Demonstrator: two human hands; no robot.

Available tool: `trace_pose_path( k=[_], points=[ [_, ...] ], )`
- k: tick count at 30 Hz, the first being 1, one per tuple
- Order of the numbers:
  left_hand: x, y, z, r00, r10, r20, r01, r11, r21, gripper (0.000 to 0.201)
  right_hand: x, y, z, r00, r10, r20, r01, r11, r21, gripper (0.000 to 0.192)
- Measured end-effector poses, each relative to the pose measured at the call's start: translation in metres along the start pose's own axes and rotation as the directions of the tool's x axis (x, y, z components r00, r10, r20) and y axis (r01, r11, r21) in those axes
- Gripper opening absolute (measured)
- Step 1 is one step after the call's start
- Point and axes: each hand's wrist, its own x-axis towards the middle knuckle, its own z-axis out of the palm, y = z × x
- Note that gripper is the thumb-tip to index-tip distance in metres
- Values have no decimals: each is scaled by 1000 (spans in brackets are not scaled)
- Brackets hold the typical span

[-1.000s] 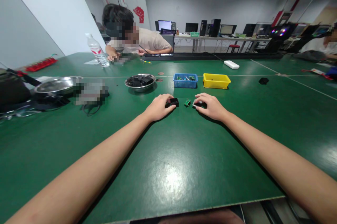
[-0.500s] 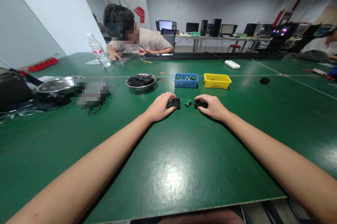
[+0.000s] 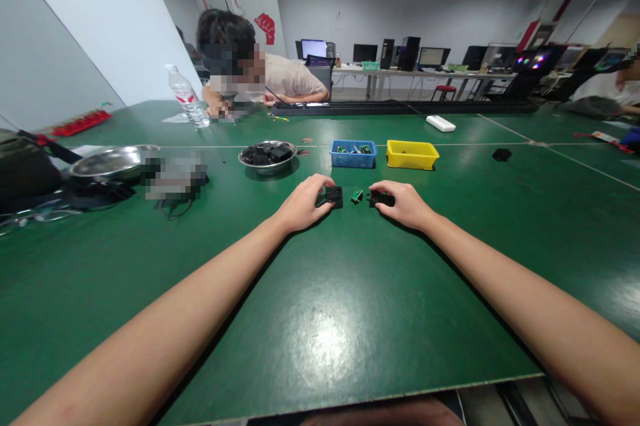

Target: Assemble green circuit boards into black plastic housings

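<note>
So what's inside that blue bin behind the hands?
The blue bin holds small green parts with bits of metal, heaped near its rim. Its front wall hides whatever lies lower down.

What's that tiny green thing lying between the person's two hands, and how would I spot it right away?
Start at the big green table and follow both bare arms forward to the left hand and right hand. Each hand rests on a small black part, and in the gap between them lies the small green circuit board. It is the only loose green piece there, untouched; similar pieces sit in the blue bin behind.
</note>
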Motion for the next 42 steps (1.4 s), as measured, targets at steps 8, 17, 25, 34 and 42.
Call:
trace_pose_path(
  k=[8, 17, 25, 34, 42],
  points=[
    [0, 1, 1, 1000, -2, -15, 2, 1000, -4, 25, 0, -2, 5, 977, 186, -104, -139, 928, 346, 32],
    [0, 1, 0, 1000, -9, -9, 9, 1000, -5, 26, 4, -7, 8, 857, 508, 90, -303, 355, 884, 32],
    [1, 3, 0, 1000, -9, -4, 9, 1000, -5, 25, 4, -7, 5, 847, 512, 139, -335, 313, 888, 30],
    [1, 2, 1, 1000, -29, 12, 29, 1000, 0, 26, 0, -1, 5, 968, 187, -168, -149, 965, 215, 31],
    [0, 0, 2, 999, -41, 23, 41, 999, 16, 29, 3, 10, 8, 996, 78, -50, -85, 983, -162, 45]
  ],
)
